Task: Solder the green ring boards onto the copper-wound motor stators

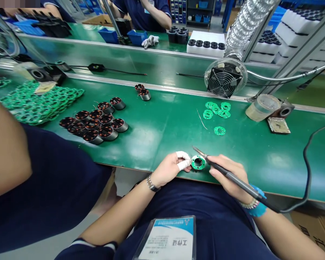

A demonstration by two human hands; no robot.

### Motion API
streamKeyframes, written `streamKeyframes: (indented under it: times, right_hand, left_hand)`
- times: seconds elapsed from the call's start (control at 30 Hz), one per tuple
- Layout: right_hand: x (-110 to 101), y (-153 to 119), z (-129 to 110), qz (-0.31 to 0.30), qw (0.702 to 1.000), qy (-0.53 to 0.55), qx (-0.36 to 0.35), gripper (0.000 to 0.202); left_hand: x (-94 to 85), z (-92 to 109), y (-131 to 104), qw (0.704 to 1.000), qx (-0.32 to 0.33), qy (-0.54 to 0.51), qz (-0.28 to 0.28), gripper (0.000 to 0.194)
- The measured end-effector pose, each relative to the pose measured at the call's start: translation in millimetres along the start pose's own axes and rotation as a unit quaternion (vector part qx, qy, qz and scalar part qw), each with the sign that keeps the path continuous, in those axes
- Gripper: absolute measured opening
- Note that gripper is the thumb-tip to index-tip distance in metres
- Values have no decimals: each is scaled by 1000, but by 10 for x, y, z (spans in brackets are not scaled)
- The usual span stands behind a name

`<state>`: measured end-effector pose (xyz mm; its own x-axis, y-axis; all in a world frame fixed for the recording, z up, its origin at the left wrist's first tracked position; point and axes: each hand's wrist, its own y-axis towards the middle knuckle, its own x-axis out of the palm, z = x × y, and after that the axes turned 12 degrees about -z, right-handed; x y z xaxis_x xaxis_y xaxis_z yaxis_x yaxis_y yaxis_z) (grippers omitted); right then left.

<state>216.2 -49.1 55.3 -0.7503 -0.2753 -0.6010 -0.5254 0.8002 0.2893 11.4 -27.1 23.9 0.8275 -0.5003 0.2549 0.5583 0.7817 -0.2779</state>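
At the green bench (157, 130), left hand (169, 169) pinches a green circuit-board ring (197, 168), right hand (234, 169) a slim black soldering iron (234, 179). Similar rings (216, 130) lie loose; joint completion is unclear.

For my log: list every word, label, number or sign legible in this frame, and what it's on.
"工作证": on the badge at the wearer's front.
Badge's blue band and smaller lines: too blurred to read.
Cardboard box, lower right: large characters, partly hidden, not surely readable.
Tag on the person opposite: too small to read.
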Motion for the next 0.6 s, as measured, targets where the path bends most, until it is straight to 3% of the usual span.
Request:
streamKeyframes:
  times: [0.17, 0.6]
  right_hand:
    - [-119, -35, -80, -2, 1000, 16, -10, 20]
    - [-118, -26, -74, -12, 1000, 21, -9, 19]
  left_hand:
    - [-4, -5, 3, 1000, -4, 4, 6, 16]
    - [-20, -26, -6, 1000, -1, 20, 3, 14]
